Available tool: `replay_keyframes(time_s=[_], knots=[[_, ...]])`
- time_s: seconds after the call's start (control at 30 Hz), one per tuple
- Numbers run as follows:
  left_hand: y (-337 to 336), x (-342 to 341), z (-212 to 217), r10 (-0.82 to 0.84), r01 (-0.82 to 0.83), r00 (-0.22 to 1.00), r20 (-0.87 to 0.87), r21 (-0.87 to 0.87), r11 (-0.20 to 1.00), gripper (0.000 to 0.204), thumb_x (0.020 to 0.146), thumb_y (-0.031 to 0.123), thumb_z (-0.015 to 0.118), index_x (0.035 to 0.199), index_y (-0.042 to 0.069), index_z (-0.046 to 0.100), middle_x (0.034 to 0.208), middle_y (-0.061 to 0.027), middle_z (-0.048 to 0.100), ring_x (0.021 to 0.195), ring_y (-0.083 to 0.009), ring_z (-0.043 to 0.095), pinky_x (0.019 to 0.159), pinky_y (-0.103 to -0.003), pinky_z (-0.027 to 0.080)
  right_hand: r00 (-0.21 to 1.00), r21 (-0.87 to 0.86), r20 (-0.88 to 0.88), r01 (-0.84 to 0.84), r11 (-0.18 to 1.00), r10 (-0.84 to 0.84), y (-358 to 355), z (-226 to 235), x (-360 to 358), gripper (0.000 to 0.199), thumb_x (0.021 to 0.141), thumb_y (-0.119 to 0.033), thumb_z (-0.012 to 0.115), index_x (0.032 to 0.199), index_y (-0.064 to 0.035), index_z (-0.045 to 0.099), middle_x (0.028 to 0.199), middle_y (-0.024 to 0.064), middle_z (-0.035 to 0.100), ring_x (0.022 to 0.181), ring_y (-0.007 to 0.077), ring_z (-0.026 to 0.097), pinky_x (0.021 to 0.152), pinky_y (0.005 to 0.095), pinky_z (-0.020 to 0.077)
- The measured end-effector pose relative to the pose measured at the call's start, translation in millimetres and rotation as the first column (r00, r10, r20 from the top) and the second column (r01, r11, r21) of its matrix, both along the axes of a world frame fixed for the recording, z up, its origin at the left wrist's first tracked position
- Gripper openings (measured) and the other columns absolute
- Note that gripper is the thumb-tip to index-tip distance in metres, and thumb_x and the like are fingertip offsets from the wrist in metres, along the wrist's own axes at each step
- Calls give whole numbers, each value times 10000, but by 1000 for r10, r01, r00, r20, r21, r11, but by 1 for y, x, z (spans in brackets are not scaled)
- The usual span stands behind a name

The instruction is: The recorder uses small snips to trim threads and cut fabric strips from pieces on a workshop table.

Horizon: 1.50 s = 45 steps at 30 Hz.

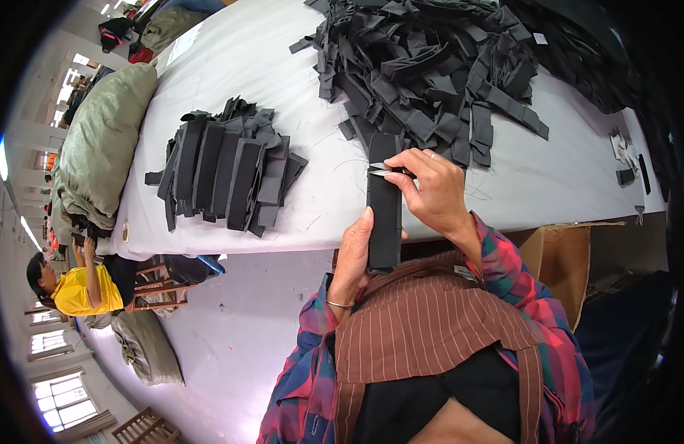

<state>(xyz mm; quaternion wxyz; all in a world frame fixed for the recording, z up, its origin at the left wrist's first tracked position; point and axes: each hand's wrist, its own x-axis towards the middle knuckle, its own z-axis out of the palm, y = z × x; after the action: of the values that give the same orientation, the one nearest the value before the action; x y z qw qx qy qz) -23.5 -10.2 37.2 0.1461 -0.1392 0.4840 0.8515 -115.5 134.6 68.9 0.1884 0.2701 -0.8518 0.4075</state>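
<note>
Left hand point(353, 255) closed around lower end of dark fabric strip point(384, 214); grip firm, thumb along strip's left edge, strip held upright over near edge of desk point(283, 111). Right hand point(431, 189) closed on small metal snips point(379, 170), grip tight, blades touching strip's upper part from the right. Ring visible on one finger of right hand, thin bangle on left wrist.

Just beyond right-hand grip: large loose heap of dark strips point(431, 66), tangled, spreading toward far side of desk. Left of both grips, well apart: smaller sorted stack of dark strips point(223, 170), laid side by side, roughly parallel. Loose threads scattered on white desk surface between stack and grips.

Right of grips, below desk edge: open cardboard box point(560, 266). Far left, past desk end: stuffed grey-green sack point(105, 140); beneath it a seated person in yellow top point(79, 288).
</note>
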Motion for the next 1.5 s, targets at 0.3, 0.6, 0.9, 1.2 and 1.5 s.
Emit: replay_keyframes(time_s=[0.3,0.6,0.9,1.2,1.5], knots=[[-3,-2,1,65,-65,998,-3,-137,988,540,1000,484,357,1005,11,617,819,-73,660,637,-81,573,533,-219,468,960,-133,248,164,977,-127,11,-11,-15,102,808,-167,677,837,-72,656,729,69,655,647,230,637,565,322,462],[-7,-5,-8,219,-218,976,9,-67,974,497,1011,445,352,972,21,608,784,-37,608,650,-77,571,530,-211,474,883,-221,402,-165,961,244,7,-17,41,113,796,-145,685,853,-57,643,761,84,663,679,247,642,591,319,472],[0,2,-6,248,-254,967,56,147,956,372,1013,366,393,1082,37,552,944,-64,617,775,-114,625,627,-247,534,958,-92,186,-206,974,220,0,-12,44,126,755,-92,711,858,-39,661,743,88,642,674,248,613,613,324,463],[-10,2,-20,115,-127,992,57,304,944,453,1006,431,368,1059,20,551,910,-82,609,675,-154,619,565,-284,544,850,-370,482,-19,929,210,4,-27,32,100,806,-66,668,895,-21,658,780,65,659,718,156,622,657,266,469],[-9,0,-3,161,-190,980,117,304,934,662,956,600,343,1005,-27,547,754,-112,570,583,-174,541,497,-293,456,929,-170,275,-205,964,246,16,-18,46,174,761,-43,701,929,-16,664,820,85,651,691,190,591,640,278,459]])
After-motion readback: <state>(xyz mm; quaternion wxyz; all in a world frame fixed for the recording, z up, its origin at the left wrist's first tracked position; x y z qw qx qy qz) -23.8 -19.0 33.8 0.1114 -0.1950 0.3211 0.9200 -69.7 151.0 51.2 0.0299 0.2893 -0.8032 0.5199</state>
